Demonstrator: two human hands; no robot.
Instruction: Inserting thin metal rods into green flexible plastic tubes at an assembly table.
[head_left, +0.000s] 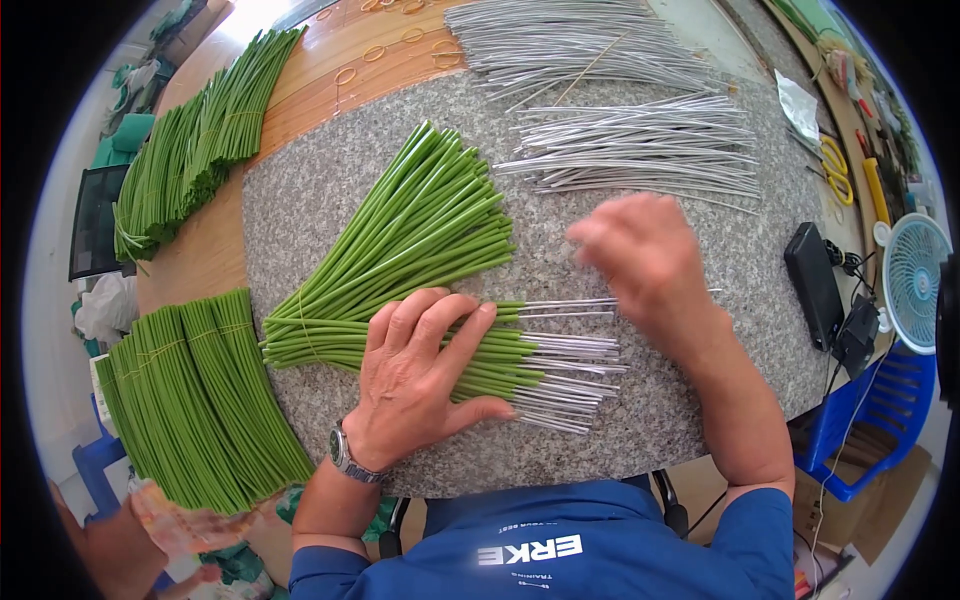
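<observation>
My left hand [415,365] lies across a bundle of thin green tubes [400,230], its fingers spread and pressing on the lower part. The tubes fan out toward the far side and are bound near their left end by a thin band. Grey-silver wires [575,365] stick out of the right ends of the tubes under that hand. Just right of these ends, my right hand [645,260] is raised with curled fingers, blurred by motion. Whether a wire is between its fingertips I cannot make out. One wire end shows beyond its wrist.
Loose silver wires [640,150] lie at the far side, with a larger pile [580,45] behind. Banded green bundles [200,400] are on the left. Rubber bands [375,52] lie on the wood. A blue fan [915,270], black adapter [815,285] and yellow-handled scissors [836,170] are right.
</observation>
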